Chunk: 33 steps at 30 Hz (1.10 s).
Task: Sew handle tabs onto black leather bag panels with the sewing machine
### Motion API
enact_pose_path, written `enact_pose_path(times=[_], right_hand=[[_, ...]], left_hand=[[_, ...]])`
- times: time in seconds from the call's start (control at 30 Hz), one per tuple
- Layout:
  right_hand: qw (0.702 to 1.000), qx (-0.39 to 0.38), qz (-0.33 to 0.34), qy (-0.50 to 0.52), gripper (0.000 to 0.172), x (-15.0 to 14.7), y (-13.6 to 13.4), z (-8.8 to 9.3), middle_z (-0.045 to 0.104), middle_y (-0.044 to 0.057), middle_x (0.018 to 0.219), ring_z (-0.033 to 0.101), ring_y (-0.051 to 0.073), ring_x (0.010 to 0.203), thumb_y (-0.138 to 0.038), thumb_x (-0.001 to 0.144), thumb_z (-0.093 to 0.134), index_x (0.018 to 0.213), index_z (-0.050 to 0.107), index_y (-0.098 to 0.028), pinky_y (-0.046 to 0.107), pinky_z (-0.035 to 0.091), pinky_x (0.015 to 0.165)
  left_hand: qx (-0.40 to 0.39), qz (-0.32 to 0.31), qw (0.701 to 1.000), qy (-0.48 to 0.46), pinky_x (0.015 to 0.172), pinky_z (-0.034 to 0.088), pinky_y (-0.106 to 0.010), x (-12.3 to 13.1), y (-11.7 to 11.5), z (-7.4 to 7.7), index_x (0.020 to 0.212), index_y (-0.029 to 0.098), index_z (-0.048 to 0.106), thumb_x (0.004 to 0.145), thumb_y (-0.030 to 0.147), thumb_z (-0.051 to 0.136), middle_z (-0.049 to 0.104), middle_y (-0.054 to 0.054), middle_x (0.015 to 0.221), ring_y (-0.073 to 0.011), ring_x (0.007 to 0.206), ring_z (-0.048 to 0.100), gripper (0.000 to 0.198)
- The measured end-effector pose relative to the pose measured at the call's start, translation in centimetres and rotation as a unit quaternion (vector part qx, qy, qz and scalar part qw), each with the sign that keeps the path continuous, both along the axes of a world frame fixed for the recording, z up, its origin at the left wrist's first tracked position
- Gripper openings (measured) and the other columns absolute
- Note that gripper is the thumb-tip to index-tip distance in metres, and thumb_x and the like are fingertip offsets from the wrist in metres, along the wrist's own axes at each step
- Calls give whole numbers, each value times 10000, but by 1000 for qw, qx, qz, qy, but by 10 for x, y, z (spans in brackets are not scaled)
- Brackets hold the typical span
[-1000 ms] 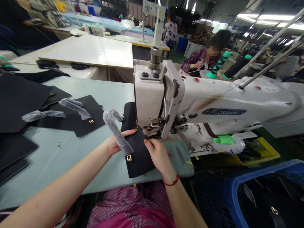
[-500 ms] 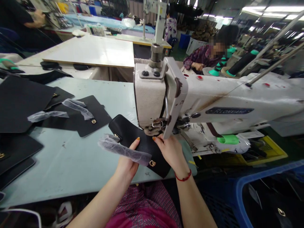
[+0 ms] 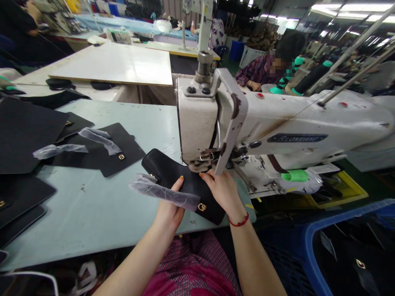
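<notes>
Pale-green bench [image 3: 108, 211], sewing machine [image 3: 277, 117] right | risk: should the black bag panel [image 3: 191, 181] twist, its plastic-wrapped handle [image 3: 166, 195] might snag under the needle head [image 3: 197, 127] | panel lies by that head, left hand [image 3: 169, 213] gripping its near edge, thumb on top; right hand [image 3: 224, 191] touching far-right edge, pinch unclear from where I stand

Black piece [image 3: 193, 186] turned aslant, left hand [image 3: 169, 211] farther right

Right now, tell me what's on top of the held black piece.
Wrapped strap, gold fittings, left thumb and right hand; anything beneath them or the machine head is hidden.
</notes>
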State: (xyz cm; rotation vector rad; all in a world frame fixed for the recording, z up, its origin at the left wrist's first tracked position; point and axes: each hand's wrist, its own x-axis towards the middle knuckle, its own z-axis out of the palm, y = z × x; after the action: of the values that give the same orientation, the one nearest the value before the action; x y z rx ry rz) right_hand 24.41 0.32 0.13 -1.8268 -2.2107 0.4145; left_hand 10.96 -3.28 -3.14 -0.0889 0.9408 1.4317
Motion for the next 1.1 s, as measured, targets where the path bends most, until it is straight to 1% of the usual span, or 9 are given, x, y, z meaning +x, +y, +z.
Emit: enact_pose_path(times=[0.17, 0.27, 0.37, 0.47, 0.6, 0.8, 1.0, 1.1], right_hand=[[1000, 6, 0, -13, 288, 0, -1, 3, 723, 70, 824, 662, 187, 779, -393, 967, 554, 835, 722, -200, 262, 340, 614], [1000, 6, 1, -11, 297, 1, -2, 5, 717, 63, 793, 662, 184, 762, -396, 965, 556, 817, 718, -195, 261, 328, 596], [1000, 6, 14, 9, 275, 3, -2, 6, 722, 54, 813, 663, 176, 777, -380, 964, 560, 829, 720, -203, 252, 333, 601], [1000, 8, 21, 21, 267, 4, -1, 6, 724, 50, 819, 663, 173, 778, -364, 967, 555, 826, 716, -204, 249, 333, 603], [999, 8, 20, 28, 274, 4, 0, 4, 722, 52, 817, 662, 176, 783, -354, 967, 552, 804, 705, -196, 252, 337, 615], [998, 1, 12, 54, 284, 5, 0, 0, 718, 46, 813, 658, 169, 785, -369, 964, 550, 795, 700, -198, 238, 352, 621], [999, 8, 12, 36, 280, 3, 3, -1, 726, 54, 828, 660, 185, 796, -366, 962, 555, 803, 717, -201, 252, 359, 639], [999, 8, 12, 42, 268, 3, 3, -3, 727, 60, 851, 659, 187, 815, -358, 962, 558, 825, 728, -204, 252, 372, 657]], left_hand=[[6, -4, 1000, -4, 964, 548, -360, -1, -1, -1, 1233, 106, 604, 859, 42, 550, 752, -105, 1028, -239, 1042, 690, 383], [2, -16, 1000, -2, 967, 549, -358, -3, -3, -3, 1166, 85, 641, 850, 39, 568, 748, -115, 1044, -243, 1040, 690, 327], [1, -32, 999, 11, 950, 562, -362, -4, -4, -5, 1087, 75, 679, 831, 40, 593, 743, -120, 1060, -259, 1019, 697, 272], [10, -30, 999, 21, 942, 568, -368, -4, -5, -7, 1059, 83, 691, 814, 45, 615, 737, -122, 1080, -264, 1019, 697, 259], [11, -26, 999, 24, 942, 565, -360, -3, -5, -9, 1072, 87, 683, 818, 53, 609, 740, -120, 1069, -259, 1026, 694, 267], [-16, -15, 999, 38, 937, 566, -348, 1, -4, -5, 1099, 101, 676, 819, 56, 598, 759, -96, 995, -250, 998, 705, 294], [-17, -18, 999, 38, 927, 573, -345, 0, -2, -5, 1095, 104, 678, 822, 58, 599, 748, -98, 1051, -251, 1002, 705, 289], [-22, -21, 999, 41, 918, 579, -354, -3, 0, -6, 1090, 101, 681, 813, 61, 607, 740, -104, 1076, -257, 986, 709, 289]])
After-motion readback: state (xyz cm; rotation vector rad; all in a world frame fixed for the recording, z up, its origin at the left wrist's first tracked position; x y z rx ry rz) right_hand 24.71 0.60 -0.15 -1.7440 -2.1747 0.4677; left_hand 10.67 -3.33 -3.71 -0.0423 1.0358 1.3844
